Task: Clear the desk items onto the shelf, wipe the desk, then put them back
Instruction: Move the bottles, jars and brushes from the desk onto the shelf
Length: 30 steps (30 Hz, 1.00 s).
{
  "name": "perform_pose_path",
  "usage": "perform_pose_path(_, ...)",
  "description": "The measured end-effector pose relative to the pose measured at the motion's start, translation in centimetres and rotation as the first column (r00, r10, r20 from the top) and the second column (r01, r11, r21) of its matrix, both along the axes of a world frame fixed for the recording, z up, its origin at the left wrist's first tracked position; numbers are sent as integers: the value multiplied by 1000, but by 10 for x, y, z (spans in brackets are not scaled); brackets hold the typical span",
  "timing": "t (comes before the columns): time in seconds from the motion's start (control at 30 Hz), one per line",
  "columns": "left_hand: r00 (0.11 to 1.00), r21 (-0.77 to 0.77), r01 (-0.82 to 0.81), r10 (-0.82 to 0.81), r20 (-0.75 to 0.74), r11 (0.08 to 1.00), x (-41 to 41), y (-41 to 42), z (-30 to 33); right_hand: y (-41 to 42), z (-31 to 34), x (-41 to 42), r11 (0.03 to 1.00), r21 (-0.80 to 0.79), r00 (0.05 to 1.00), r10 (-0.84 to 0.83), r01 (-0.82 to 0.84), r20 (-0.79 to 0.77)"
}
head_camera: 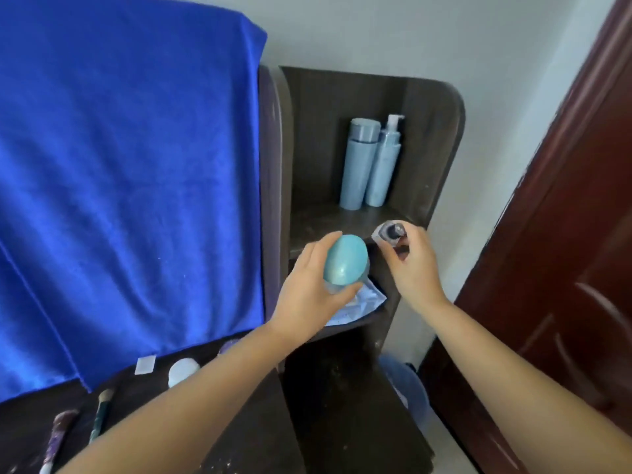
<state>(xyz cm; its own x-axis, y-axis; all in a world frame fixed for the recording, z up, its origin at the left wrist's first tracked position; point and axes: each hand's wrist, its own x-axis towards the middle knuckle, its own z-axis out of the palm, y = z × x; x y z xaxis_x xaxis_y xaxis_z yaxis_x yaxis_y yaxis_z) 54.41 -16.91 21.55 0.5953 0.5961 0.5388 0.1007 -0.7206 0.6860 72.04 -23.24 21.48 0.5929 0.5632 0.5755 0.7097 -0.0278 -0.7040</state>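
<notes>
**Head view: two items held at the shelf, drop risk on both**

Left hand [309, 289] is wrapped round a teal egg-shaped container [345, 258], thumb and fingers curled on its lower part. Right hand [412, 265] is pinched on a small dark-capped jar [390, 231], held just above the front edge of the upper shelf [328, 224].

Risks, as judged:
- The egg is smooth, rounded and glossy, so a roll off the shelf is likely if it is set on its side.
- The jar is held at the shelf lip; if released too near the edge, a fall to the floor is possible.
- Two tall pale-blue bottles [371, 162] stand touching at the back, narrow-based and easily toppled by a reaching hand.
- A crinkled blue-white packet [359, 304] overhangs the lower shelf and could be dragged out.

The shelf is dark, matte, scuffed board. On the desk [239, 415], brushes [99, 415] and a white round lid [183, 371] are left; a plush blue towel [130, 183] is draped behind.
</notes>
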Motion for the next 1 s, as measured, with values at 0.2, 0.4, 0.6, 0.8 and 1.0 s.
perform_pose_path(0.2,986,-1,-169,169,-1,986,82,29,43,30,34,60,992,-123,998,-7,15,61)
perform_pose_path(0.4,949,-56,-307,301,-89,950,121,45,34,55,33,80,946,-320,995,-18,48,96)
perform_pose_path(0.6,937,-55,-342,336,-98,938,134,50,32,63,35,86,920,-381,988,-34,90,153)
perform_pose_path(0.8,939,-46,-330,323,-117,943,142,52,31,61,30,87,937,-331,980,-50,112,191)
perform_pose_path(1.0,974,23,-223,222,53,974,91,33,18,26,13,50,999,-27,959,-25,34,283)
